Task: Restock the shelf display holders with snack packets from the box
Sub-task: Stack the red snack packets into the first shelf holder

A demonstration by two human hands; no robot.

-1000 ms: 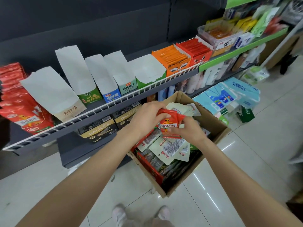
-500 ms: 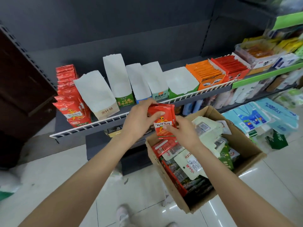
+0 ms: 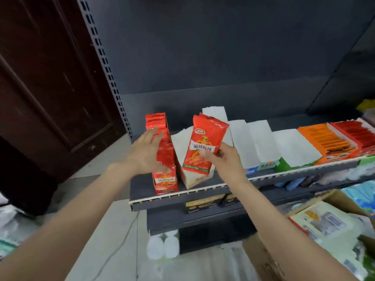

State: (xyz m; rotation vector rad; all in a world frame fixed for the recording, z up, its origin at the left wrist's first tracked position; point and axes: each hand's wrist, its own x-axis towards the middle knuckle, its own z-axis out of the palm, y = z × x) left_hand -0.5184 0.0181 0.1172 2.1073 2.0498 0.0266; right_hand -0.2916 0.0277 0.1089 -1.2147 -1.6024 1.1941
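My right hand [image 3: 223, 159] grips a small stack of red snack packets [image 3: 205, 142], held upright above the shelf. My left hand [image 3: 145, 151] is open, its straight fingers resting against the row of red packets standing in the red display holder [image 3: 165, 180] at the shelf's left end. The cardboard box [image 3: 261, 258] with more packets sits on the floor at the lower right, partly cut off by the frame.
The dark shelf [image 3: 182, 196] has a white front rail. Right of the red holder stand several holders with white flaps [image 3: 257, 138], then orange [image 3: 322, 138] and red [image 3: 353, 132] packet displays. A dark wooden door [image 3: 50, 88] is at the left.
Both hands rose from the box to the shelf's left end. My left hand let go of the red packets and reached to the red holder; my right keeps the packets.
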